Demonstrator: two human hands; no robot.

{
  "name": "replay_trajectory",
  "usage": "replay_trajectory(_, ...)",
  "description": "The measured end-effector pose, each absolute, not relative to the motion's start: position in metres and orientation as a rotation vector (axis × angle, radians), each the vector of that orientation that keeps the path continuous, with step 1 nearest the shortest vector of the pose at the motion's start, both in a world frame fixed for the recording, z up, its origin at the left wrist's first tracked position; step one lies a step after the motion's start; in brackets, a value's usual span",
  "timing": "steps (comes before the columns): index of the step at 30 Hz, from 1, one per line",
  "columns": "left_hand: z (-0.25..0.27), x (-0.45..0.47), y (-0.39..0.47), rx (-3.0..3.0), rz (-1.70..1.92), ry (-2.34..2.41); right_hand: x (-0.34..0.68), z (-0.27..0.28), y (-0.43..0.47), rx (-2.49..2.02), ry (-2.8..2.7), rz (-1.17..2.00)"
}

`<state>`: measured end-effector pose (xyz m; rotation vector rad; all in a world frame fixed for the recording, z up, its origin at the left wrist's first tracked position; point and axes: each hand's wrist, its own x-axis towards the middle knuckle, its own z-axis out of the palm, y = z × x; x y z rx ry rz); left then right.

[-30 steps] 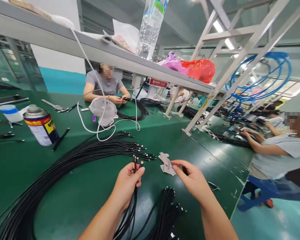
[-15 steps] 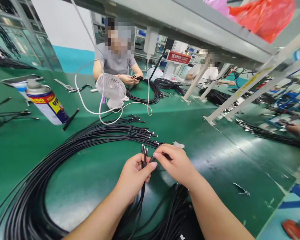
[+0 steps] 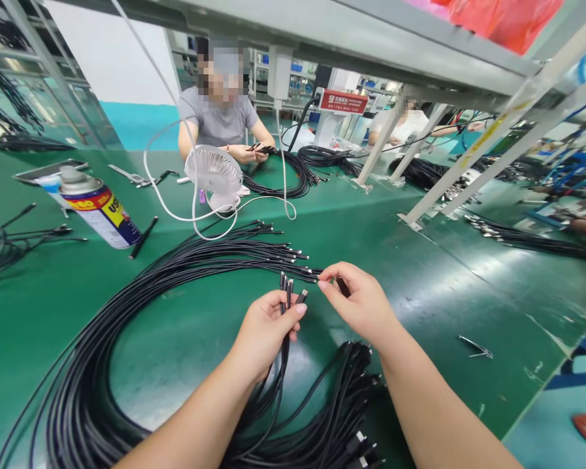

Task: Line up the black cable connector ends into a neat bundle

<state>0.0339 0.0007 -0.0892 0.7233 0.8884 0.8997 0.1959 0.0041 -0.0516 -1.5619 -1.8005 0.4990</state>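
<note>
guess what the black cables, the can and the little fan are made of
Black cables: smooth, satin plastic or rubber, probably, bending evenly; plug tips gleam like metal. Can: likely glossy printed metal, shiny-rimmed. Fan: seemingly glossy white plastic, thinly ribbed.

Green table (image 3: 361,234), black cables (image 3: 122,296) (curved), fan (image 3: 217,170)

Held black cables (image 3: 284,358): metal-tipped plugs (image 3: 290,286) upward, slightly fanned. Long black bundle (image 3: 85,365) curving at left, tips rightward.
</note>
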Motion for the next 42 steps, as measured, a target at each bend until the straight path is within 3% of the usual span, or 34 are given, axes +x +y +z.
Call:
replay_trajectory(15, -0.109, 0.034, -0.002, 0.923, 0.813, 0.910, 0.193, -0.074, -0.003, -1.486, -1.802, 0.793)
replay_trajectory(32, -0.098, 0.030, 0.001, 1.005, 0.772, 1.041, 0.184, -0.065, -0.004, -1.628, -2.299, 0.201)
replay_trajectory(42, -0.075, 0.034, 0.000, 0.820, 0.829, 1.082, 0.207, -0.058, 0.003, -1.616, -1.953, 0.189)
